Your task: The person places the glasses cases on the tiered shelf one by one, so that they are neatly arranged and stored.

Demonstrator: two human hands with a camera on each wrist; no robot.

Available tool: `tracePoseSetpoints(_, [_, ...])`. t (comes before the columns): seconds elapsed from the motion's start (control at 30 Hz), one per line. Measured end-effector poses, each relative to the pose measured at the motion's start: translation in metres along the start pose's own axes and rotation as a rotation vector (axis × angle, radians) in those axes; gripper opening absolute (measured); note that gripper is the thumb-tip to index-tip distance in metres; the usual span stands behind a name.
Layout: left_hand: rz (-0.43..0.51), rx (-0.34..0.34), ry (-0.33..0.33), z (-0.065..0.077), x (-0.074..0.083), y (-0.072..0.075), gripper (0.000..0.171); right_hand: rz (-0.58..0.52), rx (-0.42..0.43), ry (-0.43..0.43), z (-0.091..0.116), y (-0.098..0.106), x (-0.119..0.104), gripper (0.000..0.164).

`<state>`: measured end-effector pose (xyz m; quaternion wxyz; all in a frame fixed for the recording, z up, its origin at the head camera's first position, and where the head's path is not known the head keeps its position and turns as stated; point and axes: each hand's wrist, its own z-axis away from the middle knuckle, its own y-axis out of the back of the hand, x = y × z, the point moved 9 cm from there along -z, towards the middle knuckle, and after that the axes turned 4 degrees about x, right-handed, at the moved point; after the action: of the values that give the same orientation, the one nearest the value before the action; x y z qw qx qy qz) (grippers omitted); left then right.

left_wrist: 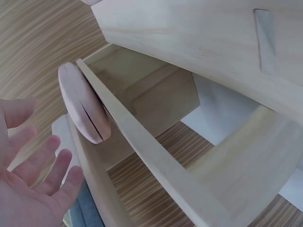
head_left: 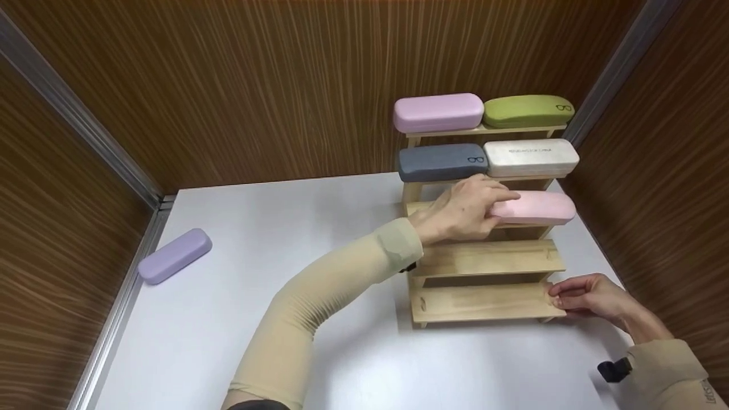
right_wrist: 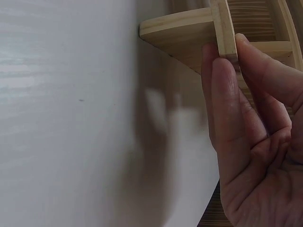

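Observation:
A tiered wooden rack (head_left: 484, 302) stands on the right of the white table. On its middle tier lies a light pink glasses case (head_left: 541, 208), at the right end. My left hand (head_left: 464, 210) is beside this case's left end, its index finger overlapping the case in the head view. In the left wrist view the left hand (left_wrist: 40, 177) has extended, spread fingers, and a gap shows between them and the pink case (left_wrist: 84, 103). Down at the lowest tier, my right hand (head_left: 606, 299) pinches the right end of the board between thumb and fingers (right_wrist: 225, 90).
Lilac-pink (head_left: 438, 113) and green (head_left: 527, 112) cases fill the top tier. Below them sit dark blue (head_left: 441, 162) and white (head_left: 532, 158) cases. A purple case (head_left: 175, 256) lies far left on the table (head_left: 256, 228). Wood-patterned walls (head_left: 285, 85) enclose the table.

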<state>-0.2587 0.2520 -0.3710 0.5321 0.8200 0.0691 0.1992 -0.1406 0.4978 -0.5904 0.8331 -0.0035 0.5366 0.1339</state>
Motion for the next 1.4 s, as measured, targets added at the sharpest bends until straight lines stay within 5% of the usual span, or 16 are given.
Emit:
tracePoseSetpoints(0.4, [0.096,0.004,0.013,0.028,-0.009,0.017,0.05,0.016,0.019,-0.032,0.001,0.002,0.002,0.028])
tracePoseSetpoints(1.03, [0.188,-0.027,0.022,0.103,-0.041,0.026,0.045,0.02,0.014,-0.029,0.001,0.001,0.001,0.03])
tracePoseSetpoints(1.4, [0.216,0.019,0.067,0.146,-0.063,0.037,0.039,0.027,0.01,-0.032,0.001,0.0,0.0,0.029])
